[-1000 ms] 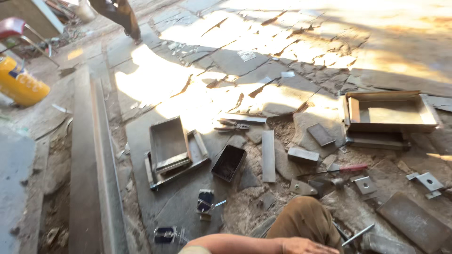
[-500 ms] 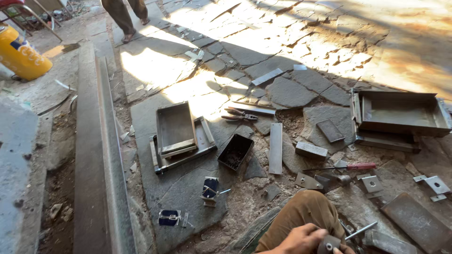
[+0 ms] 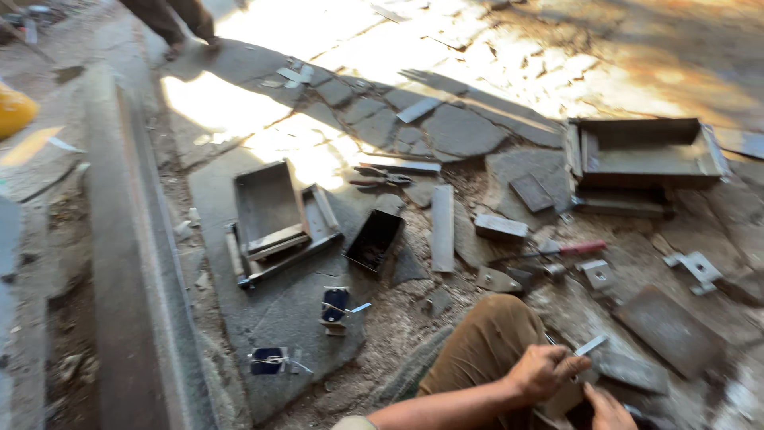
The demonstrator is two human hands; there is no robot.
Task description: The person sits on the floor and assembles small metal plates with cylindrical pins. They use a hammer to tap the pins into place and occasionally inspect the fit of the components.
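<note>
Crouched on a cracked stone floor, I pinch a small flat metal strip [image 3: 590, 345] between the closed fingers of my left hand [image 3: 545, 373], its bright end jutting up and to the right past my fingertips. My right hand [image 3: 609, 408] sits just below and to the right of it, at the bottom edge of the view; whether those fingers are curled shut or loose I cannot tell. My knee in brown trousers [image 3: 487, 342] rises just left of both hands. Just right of my fingers lies a flat metal plate [image 3: 670, 328]. A little beyond the fingers lie a small bracket [image 3: 595, 274] and a red-handled screwdriver [image 3: 567, 249], and farther right a pale angled bracket [image 3: 695, 270]. Left of my fingers, past the knee, two small dark blue pieces [image 3: 335, 306] rest on a dark slab. Farther out lie a small open black box [image 3: 374, 240], an upright flat bar [image 3: 442, 227], and nested metal trays [image 3: 274, 219]. Beyond them a pair of pliers [image 3: 380, 177] lies in sunlight, and up to the right sits a large open metal box [image 3: 646, 151]. At the far top another person's legs [image 3: 171, 20] stand.
</note>
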